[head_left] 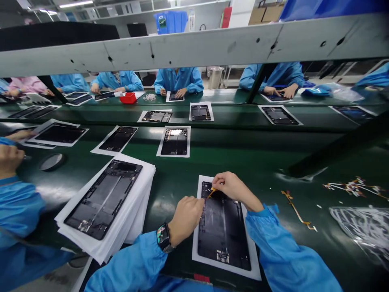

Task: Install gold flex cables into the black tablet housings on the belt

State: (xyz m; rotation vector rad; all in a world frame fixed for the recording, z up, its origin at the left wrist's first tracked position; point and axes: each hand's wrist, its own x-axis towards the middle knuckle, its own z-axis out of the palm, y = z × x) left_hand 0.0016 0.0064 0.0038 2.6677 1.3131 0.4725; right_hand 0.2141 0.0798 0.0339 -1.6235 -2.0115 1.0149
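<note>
A black tablet chassis (223, 229) lies on a white sheet (257, 267) on the green belt right in front of me. My right hand (232, 187) pinches a thin orange flex cable (210, 193) over the chassis's top left corner. My left hand (186, 217), fingers curled, presses on the chassis's left edge just below that cable. A smartwatch (163, 236) sits on my left wrist. Both my sleeves are blue.
A stack of white sheets with another chassis (105, 198) lies to my left. A loose orange flex cable (296, 211) and more cables (354, 186) lie on the right, near a plastic bag (363, 229). More chassis (174, 142) ride the belt. Other workers in blue sit opposite; one is at my left (15, 202).
</note>
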